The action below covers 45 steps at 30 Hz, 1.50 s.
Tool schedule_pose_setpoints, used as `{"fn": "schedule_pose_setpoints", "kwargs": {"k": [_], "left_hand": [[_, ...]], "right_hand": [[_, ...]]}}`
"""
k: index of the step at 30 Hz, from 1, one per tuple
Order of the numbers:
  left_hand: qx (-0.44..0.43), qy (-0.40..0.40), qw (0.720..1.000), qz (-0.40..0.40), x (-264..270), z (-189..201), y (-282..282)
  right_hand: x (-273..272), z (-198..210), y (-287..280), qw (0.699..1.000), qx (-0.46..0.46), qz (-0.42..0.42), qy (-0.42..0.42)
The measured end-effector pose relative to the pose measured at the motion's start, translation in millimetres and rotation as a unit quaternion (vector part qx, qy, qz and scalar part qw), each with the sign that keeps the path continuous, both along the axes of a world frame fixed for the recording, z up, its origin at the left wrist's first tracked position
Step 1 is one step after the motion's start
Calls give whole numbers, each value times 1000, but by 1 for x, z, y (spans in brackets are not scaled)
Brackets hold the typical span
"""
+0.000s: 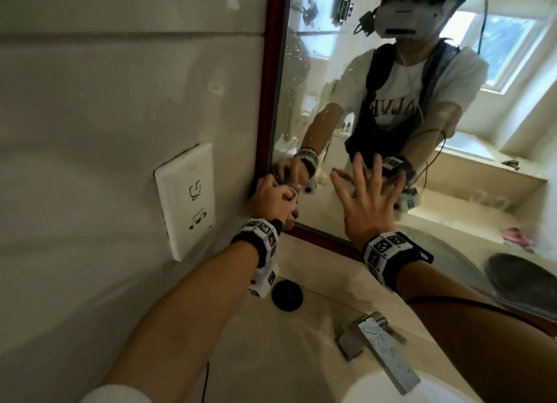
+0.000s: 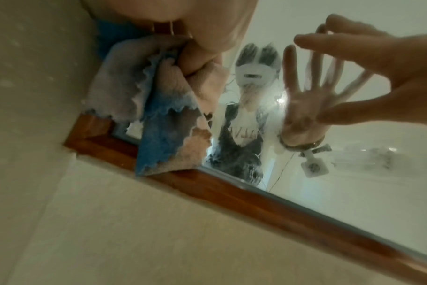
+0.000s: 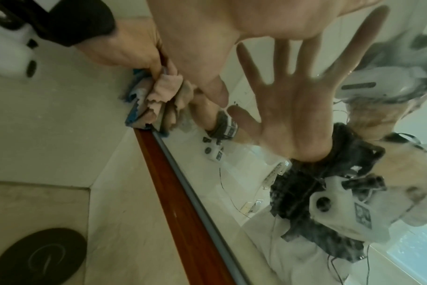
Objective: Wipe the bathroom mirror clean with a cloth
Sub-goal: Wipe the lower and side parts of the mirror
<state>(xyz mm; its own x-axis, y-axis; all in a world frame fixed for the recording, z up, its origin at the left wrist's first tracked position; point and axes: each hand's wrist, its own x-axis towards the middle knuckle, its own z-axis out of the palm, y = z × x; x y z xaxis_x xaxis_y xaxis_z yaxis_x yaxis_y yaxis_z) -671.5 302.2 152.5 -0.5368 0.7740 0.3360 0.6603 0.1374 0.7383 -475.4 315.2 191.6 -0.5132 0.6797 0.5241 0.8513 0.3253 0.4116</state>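
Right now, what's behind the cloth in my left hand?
The cloth covers the mirror's lower-left corner; red-brown frame shows around it. The glass directly beneath is hidden.

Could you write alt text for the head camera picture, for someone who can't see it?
A person's left hand grips a bunched cloth against the lower left corner of a red-framed bathroom mirror, while the right hand rests with spread fingers on the glass. Below are a chrome faucet and a black round disc on a beige counter.
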Motion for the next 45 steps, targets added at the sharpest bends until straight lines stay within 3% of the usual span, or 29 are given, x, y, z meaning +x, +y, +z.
{"fn": "schedule_pose_setpoints", "kwargs": {"k": [3, 6, 13, 16, 20, 24, 28, 32, 37, 45], "left_hand": [[34, 26, 999, -3, -2, 31, 2], [122, 39, 992, -13, -2, 80, 1], [269, 98, 958, -34, 2, 191, 4], [310, 107, 945, -19, 2, 217, 12], [330, 136, 934, -29, 6, 209, 9], [330, 138, 933, -47, 15, 174, 5], [250, 204, 944, -61, 25, 109, 10], [196, 149, 966, -77, 50, 82, 2], [234, 179, 952, -88, 49, 105, 6], [363, 173, 915, -39, 46, 216, 23]], "right_hand": [[3, 15, -4, 1000, 8, -9, -23], [1, 36, -5, 999, 18, 27, -33], [-21, 100, -4, 996, 64, 49, 24], [-15, 130, 4, 992, 97, 45, 63], [2, 157, 23, 986, 131, 52, 91], [16, 143, 31, 986, 135, 55, 84], [18, 126, 34, 985, 143, 49, 81], [17, 124, 35, 986, 137, 45, 80], [19, 120, 34, 986, 133, 52, 84], [23, 115, 34, 987, 122, 54, 86]]}}
